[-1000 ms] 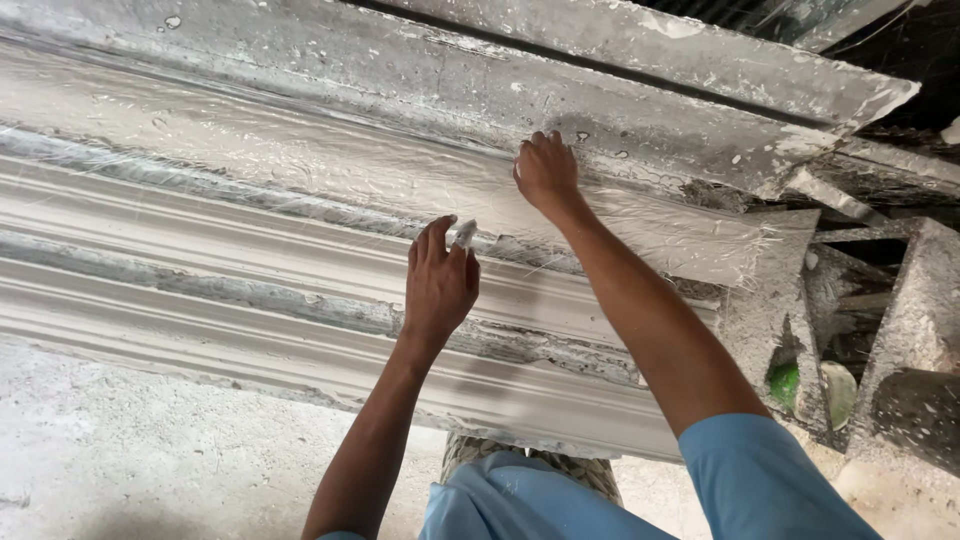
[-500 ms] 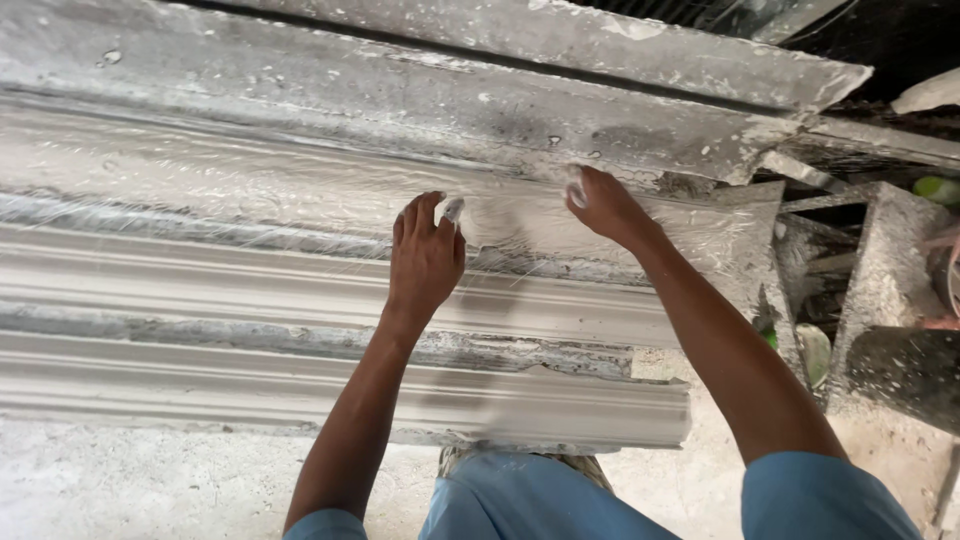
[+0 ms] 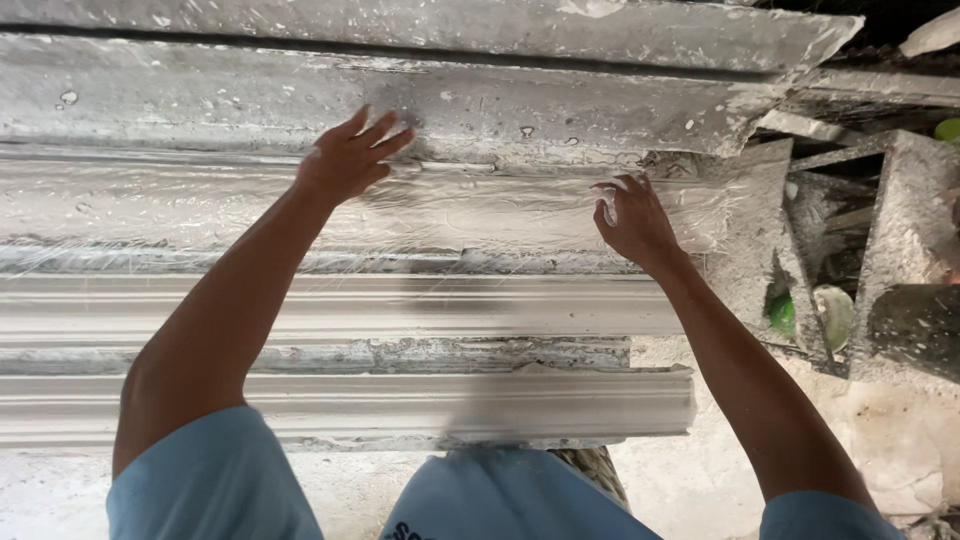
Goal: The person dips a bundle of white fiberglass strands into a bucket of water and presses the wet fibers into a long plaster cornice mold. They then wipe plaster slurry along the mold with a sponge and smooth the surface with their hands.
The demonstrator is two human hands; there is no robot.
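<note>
A long wet plaster casting with glass fibre strands (image 3: 470,215) lies in a grey mould across the bench. My left hand (image 3: 350,155) rests flat on its upper edge, fingers spread and pointing right. My right hand (image 3: 632,220) presses the same wet surface further right, fingers curled slightly, near the casting's end. Both hands are dusted white and hold nothing.
Two finished white cornice mouldings (image 3: 400,405) lie closer to me, parallel to the casting. A plaster-caked mould board (image 3: 500,30) runs along the top. Grey concrete blocks (image 3: 905,240) and a green-and-white object (image 3: 810,315) sit at the right.
My left hand has slid left along the casting and up to its top edge. My right hand has moved down and slightly right. The view has shifted left.
</note>
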